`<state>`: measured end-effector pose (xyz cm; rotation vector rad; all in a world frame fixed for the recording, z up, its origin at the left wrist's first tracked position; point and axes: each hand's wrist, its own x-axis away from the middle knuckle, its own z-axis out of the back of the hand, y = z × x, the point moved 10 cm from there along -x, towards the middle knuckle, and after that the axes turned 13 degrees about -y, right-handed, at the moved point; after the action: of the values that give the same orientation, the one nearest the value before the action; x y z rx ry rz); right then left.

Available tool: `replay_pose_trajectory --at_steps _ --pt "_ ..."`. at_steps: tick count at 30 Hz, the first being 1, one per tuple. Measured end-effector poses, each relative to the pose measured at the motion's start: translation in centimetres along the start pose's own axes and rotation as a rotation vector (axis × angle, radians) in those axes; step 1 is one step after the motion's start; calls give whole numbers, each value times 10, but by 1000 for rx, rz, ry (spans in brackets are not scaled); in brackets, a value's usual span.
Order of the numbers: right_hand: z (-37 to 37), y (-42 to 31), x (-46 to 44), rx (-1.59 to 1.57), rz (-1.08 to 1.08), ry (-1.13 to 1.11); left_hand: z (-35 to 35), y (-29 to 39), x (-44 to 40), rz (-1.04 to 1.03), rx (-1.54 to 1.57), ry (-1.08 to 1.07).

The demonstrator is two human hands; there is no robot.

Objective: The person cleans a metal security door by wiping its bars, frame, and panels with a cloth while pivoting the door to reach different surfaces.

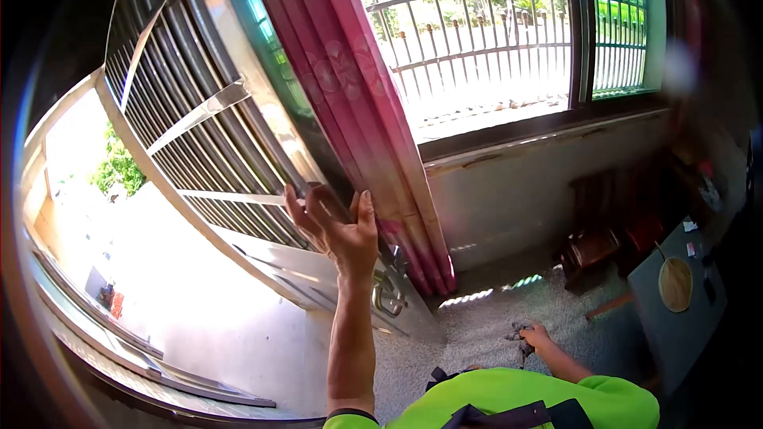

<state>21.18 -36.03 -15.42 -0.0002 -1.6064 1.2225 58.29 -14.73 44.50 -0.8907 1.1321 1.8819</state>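
Note:
My left hand (338, 230) is raised in front of the open metal door (262, 123), at its edge beside the pink-red curtain (350, 87). Its fingers are spread and bent, with nothing seen in them; whether they touch the door's edge I cannot tell. A door handle (388, 300) sits below and to the right of that hand. Low on the right, my right hand (539, 337) is closed on a small crumpled dark grey thing (521, 333), partly covered by the fingers. Its kind does not show clearly.
A barred window (477, 40) is above a pale wall (517, 191). On the right are a dark wooden chair (592, 248) and a grey table (675, 342) with a round woven fan (675, 284). The doorway on the left opens onto a bright yard (191, 286).

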Motion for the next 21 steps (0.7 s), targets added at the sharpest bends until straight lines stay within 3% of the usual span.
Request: replay_pose_trajectory --at_steps 3,5,7,8,9,11,12,13,17,18,19,21 --pt "-22 -17 56 -210 -118 -2 -19 0 -13 -63 -3 -15" --pt "-48 -44 23 -309 207 -152 -29 0 -19 -63 -53 -26" --pt "-75 -165 62 -155 565 -150 -32 2 -24 -77 -67 -19" --pt "-90 -246 110 -117 882 -188 -32 3 -24 -94 -71 -26" --pt "-104 -315 159 -91 1001 -263 -34 4 -24 -114 -76 -36" --pt "-115 -434 267 55 1394 -170 -36 3 -24 -134 -80 -48" --pt "-119 -483 317 152 1694 -33 -37 3 -25 -151 -91 -53" --pt "-127 -521 354 179 1816 -14 -36 2 -24 -158 -93 -54" --pt "-183 -608 419 164 2076 -4 -32 -1 -21 -164 -126 -94" --pt "-205 -614 410 176 2109 -67 -30 1 -20 -184 -144 -96" --pt "-215 -603 404 177 2129 77 -29 1 -18 -204 -129 -122" --pt "-219 -573 378 186 2070 94 -23 3 -17 -203 -133 -177"
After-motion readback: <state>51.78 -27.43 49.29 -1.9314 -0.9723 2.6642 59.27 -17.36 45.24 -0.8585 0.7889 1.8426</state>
